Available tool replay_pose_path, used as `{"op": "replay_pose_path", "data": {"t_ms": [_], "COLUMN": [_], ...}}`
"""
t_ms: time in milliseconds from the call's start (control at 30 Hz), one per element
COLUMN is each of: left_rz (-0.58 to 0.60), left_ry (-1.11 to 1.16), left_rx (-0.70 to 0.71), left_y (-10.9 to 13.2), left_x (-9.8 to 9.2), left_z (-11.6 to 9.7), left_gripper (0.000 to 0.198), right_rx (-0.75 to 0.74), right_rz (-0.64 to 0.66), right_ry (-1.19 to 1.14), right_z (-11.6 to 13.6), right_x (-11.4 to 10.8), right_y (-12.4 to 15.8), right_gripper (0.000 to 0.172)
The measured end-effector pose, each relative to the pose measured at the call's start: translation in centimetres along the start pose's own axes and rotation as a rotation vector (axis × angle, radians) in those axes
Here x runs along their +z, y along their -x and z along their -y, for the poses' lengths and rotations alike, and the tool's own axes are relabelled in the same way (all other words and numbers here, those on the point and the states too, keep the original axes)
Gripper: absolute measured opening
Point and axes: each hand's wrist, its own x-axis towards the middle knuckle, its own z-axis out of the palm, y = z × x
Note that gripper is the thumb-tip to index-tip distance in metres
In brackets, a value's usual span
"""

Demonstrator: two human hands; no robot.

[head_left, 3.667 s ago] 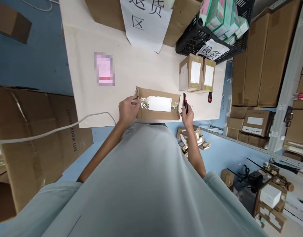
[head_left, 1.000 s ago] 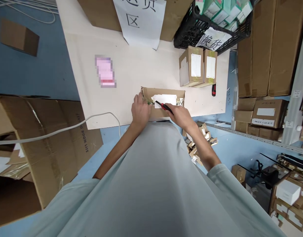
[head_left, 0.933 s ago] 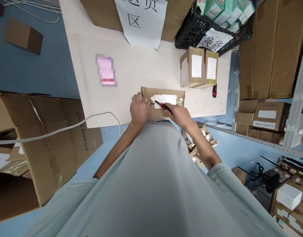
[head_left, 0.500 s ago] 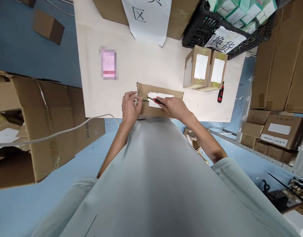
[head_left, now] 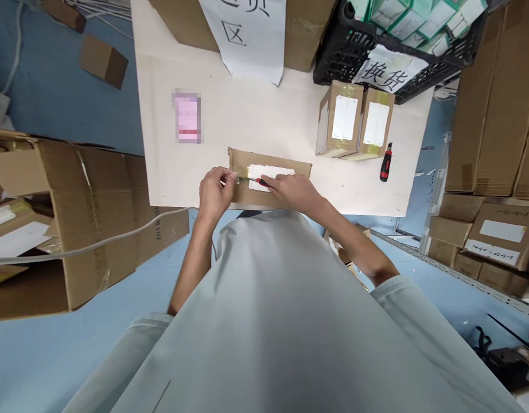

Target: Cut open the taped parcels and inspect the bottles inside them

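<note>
My right hand [head_left: 290,192] has swung in from the right end of the flat brown cardboard box [head_left: 295,168] and run leftward along its top. The red-and-black utility knife [head_left: 258,182] now lies low, tip at the left edge of the white label [head_left: 271,170], just short of my left hand [head_left: 215,192].

The box sits at the near edge of the pale counter [head_left: 256,115], right in front of me. My right fingers are closed tight round the knife handle. My left fingers are curled over the box's left end, tips pressed on the crinkled clear tape [head_left: 237,179], so nothing slides.

By my reckoning I'm mid-cut, slitting that tape seam toward the left end. What's left calls for a shallow blade and my left fingertips kept out of its line, since they're nearly touching the tip.

Far right, two small upright taped cartons [head_left: 354,117], with a second red-and-black knife [head_left: 385,162] beside them.
</note>
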Motion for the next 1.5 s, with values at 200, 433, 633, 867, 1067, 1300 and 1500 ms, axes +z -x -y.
{"op": "replay_pose_path", "data": {"t_ms": [200,433,633,867,1067,1300,1500], "left_rz": [0.007,-0.142,-0.219,0.203,0.465,0.453,0.492], "left_ry": [0.152,-0.185,-0.259,-0.231,-0.219,-0.148,-0.086], "left_rx": [-0.178,-0.072,0.045,0.454,0.612,0.577,0.568], "left_y": [-1.4,-1.5,-1.9,-4.4,-5.6,-5.6,-6.1], "left_x": [1.1,1.7,3.5,8.3,12.6,13.3,13.7], "left_z": [-1.3,-1.2,-2.4,-7.5,-7.5,-7.1,-7.0], "left_gripper": [0.022,0.016,0.041,0.056,0.031,0.026,0.025], "right_rx": [0.115,0.337,0.496,0.584,0.64,0.68,0.765], "right_rz": [-0.15,-0.346,-0.269,-0.151,-0.1,-0.09,-0.037], "right_ry": [-0.221,-0.449,-0.547,-0.473,-0.447,-0.41,-0.364], "right_z": [-2.2,-7.2,-5.3,-2.6,-1.5,-0.2,1.2], "right_x": [0.8,6.2,7.6,6.3,4.5,3.9,3.2], "right_y": [2.0,6.2,9.9,9.8,8.9,7.8,6.4], "right_gripper": [0.055,0.064,0.067,0.063,0.062,0.06,0.059]}}
